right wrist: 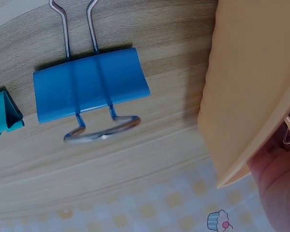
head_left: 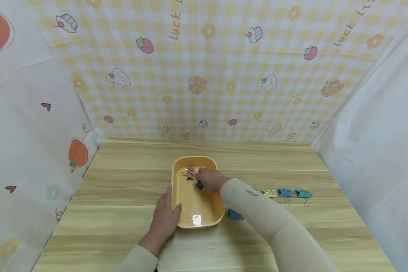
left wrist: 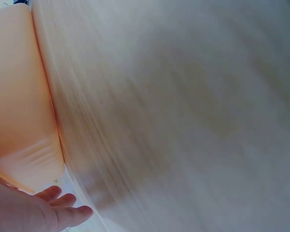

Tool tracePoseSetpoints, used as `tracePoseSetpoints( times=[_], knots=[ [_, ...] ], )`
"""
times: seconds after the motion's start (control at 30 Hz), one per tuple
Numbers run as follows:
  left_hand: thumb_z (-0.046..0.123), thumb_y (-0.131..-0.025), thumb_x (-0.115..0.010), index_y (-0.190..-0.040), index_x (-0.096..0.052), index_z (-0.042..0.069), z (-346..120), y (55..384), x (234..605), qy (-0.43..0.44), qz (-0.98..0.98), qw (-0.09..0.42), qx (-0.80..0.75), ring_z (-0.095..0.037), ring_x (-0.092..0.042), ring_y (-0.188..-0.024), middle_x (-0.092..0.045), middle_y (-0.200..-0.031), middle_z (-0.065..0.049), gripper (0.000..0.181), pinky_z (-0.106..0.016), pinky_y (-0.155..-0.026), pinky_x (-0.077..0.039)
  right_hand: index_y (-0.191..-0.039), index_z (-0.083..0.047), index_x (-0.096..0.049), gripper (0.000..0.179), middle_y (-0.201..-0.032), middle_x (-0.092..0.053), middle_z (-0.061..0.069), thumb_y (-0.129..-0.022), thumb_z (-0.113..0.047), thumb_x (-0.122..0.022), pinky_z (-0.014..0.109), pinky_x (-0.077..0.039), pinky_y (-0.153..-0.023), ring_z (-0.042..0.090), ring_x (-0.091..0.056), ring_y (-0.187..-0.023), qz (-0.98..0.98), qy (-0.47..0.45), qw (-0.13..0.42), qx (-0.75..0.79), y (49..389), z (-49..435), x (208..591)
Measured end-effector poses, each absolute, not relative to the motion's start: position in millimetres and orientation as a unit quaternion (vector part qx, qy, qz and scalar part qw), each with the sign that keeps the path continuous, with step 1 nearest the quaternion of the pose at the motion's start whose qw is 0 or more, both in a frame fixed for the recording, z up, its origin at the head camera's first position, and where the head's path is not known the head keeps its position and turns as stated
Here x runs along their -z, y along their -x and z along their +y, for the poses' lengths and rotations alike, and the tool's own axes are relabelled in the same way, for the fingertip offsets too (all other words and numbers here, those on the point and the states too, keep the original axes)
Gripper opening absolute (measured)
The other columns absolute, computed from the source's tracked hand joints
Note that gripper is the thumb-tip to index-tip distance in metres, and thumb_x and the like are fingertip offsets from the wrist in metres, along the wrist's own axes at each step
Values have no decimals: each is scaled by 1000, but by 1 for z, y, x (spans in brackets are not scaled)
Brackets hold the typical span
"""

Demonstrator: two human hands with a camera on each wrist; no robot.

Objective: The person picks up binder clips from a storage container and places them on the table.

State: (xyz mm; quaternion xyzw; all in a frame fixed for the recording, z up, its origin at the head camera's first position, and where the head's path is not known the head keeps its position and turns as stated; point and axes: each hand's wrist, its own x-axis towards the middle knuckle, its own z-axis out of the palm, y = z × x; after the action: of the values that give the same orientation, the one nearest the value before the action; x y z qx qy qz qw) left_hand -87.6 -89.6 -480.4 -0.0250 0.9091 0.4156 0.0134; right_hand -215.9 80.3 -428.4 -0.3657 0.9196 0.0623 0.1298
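Note:
An orange-yellow tray point(head_left: 198, 225) stands on the wooden table, with a pink binder clip point(head_left: 190, 173) lying inside near the far end. Reaching into it from the right, my right hand point(head_left: 209, 180) holds a dark blue binder clip point(head_left: 199, 185) just over the tray floor. Wire handles show by the palm in the right wrist view, while the rest of that clip is hidden. My left hand point(head_left: 164, 213) grips the tray's left wall, thumb over the rim and fingers along the outside. Those fingers point(left wrist: 72, 217) look nearly straight in the left wrist view.
Right of the tray lies another blue binder clip point(head_left: 235, 214). Farther right, a row holds a yellow clip point(head_left: 269, 193), a blue clip point(head_left: 285, 192) and a teal clip point(head_left: 303, 193); my right sleeve partly covers another clip. Patterned cloth point(head_left: 207, 102) hangs behind the table.

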Motion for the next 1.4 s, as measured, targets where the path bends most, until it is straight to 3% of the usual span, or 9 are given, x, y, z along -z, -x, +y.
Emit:
tracePoseSetpoints(
  times=[0.37, 0.8, 1.4],
  knots=[
    [20, -97, -53, -153, -15, 1, -89, 87, 477, 27, 909, 20, -415, -50, -28, -136, -32, -146, -33, 70, -64, -108, -25, -96, -14, -62, 16, -94, -55, 1, -84, -17, -73, 28, -50, -71, 15, -55, -83, 921, 375, 100, -36, 211, 84, 421],
    [20, -97, -53, -153, -16, 1, -89, 86, 477, 25, 909, 15, -416, -50, -28, -136, -33, -145, -34, 70, -64, -108, -25, -99, -13, -62, 24, -94, -55, 1, -81, -18, -76, 27, -50, -74, 14, -53, -84, 922, 378, 77, -9, 209, 87, 414],
    [20, -97, -53, -153, -14, 1, -89, 87, 480, 30, 910, 21, -412, -50, -28, -135, -32, -146, -33, 70, -64, -108, -26, -105, -11, -60, 29, -97, -51, 1, -80, -15, -75, 24, -48, -68, 12, -49, -81, 927, 367, 78, 26, 201, 97, 400]
  ],
)
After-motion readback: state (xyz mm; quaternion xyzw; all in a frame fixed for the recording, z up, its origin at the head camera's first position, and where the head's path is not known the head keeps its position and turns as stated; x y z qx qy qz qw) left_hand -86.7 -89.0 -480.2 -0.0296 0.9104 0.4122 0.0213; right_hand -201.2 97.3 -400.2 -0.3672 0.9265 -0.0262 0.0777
